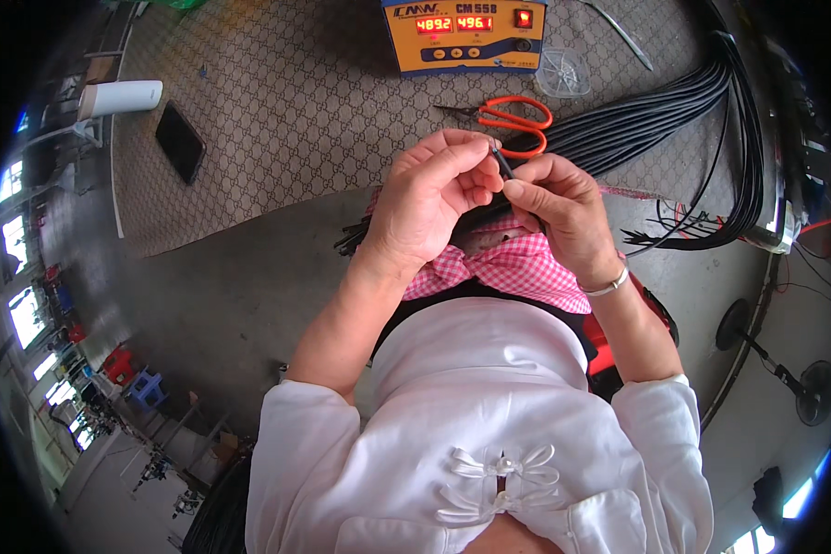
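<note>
Work in hand: one slim black round cable [505, 167], held up between the two hands near the front edge of the surface [268, 120], which has a brown patterned covering. The right hand [568, 208] has its thumb and forefinger clamped on the cable; a short length projects from this grip, slanting up and to the left. The left hand [434, 185] has thumb and forefinger drawn together at the projecting tip. The contact there is too small to tell whether these fingers grip the tip or only touch it. The cable lies just right of the left fingertips; its other end cannot be traced behind the right hand.

Just beyond the hands, scissors with orange looped handles [483, 114] rest on the surface, blades pointing left. A thick bundle of black cables [646, 115] lies to the right. A clear round plastic dish [563, 74] stands beside a yellow-and-blue box-shaped instrument [466, 57] with lit red displays. A black flat phone [180, 141] lies well apart, at left.
</note>
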Motion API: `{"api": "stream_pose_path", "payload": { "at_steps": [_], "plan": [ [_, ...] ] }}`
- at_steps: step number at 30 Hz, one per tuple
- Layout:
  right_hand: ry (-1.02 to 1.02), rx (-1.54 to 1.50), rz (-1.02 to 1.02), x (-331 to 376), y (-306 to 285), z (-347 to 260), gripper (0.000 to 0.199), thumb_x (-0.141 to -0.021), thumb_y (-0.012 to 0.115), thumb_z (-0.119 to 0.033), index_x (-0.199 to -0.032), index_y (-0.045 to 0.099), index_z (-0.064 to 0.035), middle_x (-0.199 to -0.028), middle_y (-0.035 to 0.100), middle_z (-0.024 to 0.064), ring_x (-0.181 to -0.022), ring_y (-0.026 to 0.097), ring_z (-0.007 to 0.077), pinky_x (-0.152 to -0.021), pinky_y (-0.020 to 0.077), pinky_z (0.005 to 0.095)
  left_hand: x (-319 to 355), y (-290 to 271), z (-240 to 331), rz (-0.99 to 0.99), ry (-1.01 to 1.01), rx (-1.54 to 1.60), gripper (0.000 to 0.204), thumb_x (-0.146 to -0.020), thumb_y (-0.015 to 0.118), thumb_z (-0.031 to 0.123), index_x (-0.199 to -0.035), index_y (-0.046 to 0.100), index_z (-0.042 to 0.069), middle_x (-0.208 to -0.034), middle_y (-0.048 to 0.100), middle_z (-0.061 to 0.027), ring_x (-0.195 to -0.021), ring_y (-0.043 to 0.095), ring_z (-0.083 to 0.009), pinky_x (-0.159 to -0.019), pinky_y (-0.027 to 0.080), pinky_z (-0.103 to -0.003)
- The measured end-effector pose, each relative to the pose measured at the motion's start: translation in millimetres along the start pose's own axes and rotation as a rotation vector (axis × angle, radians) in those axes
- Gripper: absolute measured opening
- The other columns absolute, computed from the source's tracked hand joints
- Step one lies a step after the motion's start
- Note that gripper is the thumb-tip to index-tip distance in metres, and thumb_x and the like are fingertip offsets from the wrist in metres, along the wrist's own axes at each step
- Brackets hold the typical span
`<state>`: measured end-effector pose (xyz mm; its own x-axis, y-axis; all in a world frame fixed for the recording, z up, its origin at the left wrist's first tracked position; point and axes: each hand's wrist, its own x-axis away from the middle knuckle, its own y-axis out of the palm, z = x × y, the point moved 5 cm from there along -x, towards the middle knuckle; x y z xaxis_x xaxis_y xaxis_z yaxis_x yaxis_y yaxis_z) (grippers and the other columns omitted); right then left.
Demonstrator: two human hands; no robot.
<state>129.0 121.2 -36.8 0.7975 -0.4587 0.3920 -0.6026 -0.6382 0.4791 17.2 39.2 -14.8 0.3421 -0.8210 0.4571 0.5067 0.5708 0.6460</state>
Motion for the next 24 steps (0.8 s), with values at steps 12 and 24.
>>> {"api": "stream_pose_path", "payload": {
  "at_steps": [12,24],
  "plan": [
    [0.054,-0.05,-0.02,0.0,0.8,1.2,0.007,-0.08,0.062,-0.008,-0.08,0.058,-0.0027,-0.064,0.054,-0.0004,-0.051,0.046,0.0053,-0.045,0.0346,0.0169,0.4,0.6,-1.4,-0.009,-0.037,0.097,0.011,-0.082,0.052,0.008,-0.089,0.056,0.001,-0.073,0.059,-0.0063,-0.066,0.057,-0.0128,-0.059,0.046,-0.024],
    [0.097,-0.071,-0.086,-0.3,0.0,3.6,0.011,-0.082,0.059,-0.013,-0.085,0.057,-0.0031,-0.069,0.054,-0.0003,-0.056,0.048,0.0064,-0.048,0.0384,0.0179,-0.9,-1.4,-2.3,-0.02,-0.077,0.126,0.015,-0.083,0.052,0.013,-0.087,0.057,0.0,-0.072,0.058,-0.0058,-0.065,0.055,-0.0126,-0.058,0.044,-0.025]
  ]
}}
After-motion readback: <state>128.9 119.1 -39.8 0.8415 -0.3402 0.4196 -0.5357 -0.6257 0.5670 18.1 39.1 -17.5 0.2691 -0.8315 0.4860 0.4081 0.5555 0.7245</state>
